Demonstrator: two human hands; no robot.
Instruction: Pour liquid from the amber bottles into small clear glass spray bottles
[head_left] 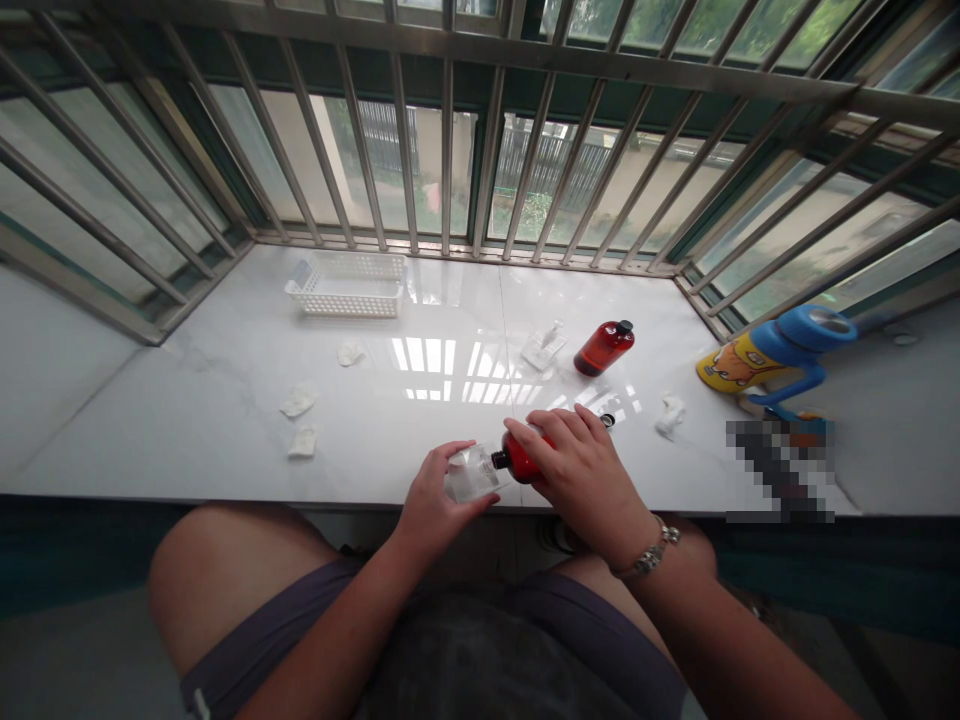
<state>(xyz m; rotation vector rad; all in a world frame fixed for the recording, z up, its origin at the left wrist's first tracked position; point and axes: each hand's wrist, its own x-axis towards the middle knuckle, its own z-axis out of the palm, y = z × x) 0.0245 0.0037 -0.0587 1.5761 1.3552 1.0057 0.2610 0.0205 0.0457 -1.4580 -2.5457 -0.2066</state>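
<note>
L hand curled round clear jar, thumb & fingers on its sides; R hand wrapped round open red bottle, tipped w/ its neck at jar's mouth, nr counter edge; capped bottle & clear pump beyond

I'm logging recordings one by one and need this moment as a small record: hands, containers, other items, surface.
left hand: holds clear container
right hand: holds open red bottle, tilted, neck at the container's mouth
second red bottle: black cap on, beyond the right hand
basket: white, perforated, near window bars
drinking bottle: yellow and blue, far right
crumpled white pieces: four, scattered
surface: glossy white countertop
unclear: pixelated patch, right
</note>
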